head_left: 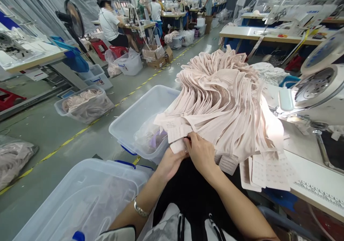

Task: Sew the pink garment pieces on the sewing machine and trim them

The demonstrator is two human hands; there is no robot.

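A big pile of pale pink bras (220,97) is heaped at the table's edge in front of me, its layers standing close together. Some bra bands end in wide flat tabs (271,173) with rows of small marks, hanging over the edge. At the near left corner, my left hand (172,162) is closed on one band end (177,146), its fingers partly hidden beneath it. My right hand (201,151) pinches the same band end from above, thumb and forefinger together. Both hands are close to each other above my lap.
An open clear plastic bin (120,126) with plastic bags in it stands left of the pile. A lidded bin (88,198) is nearer me. To the right is a sewing machine (322,90). People sit at other tables beyond the yellow floor line (80,131).
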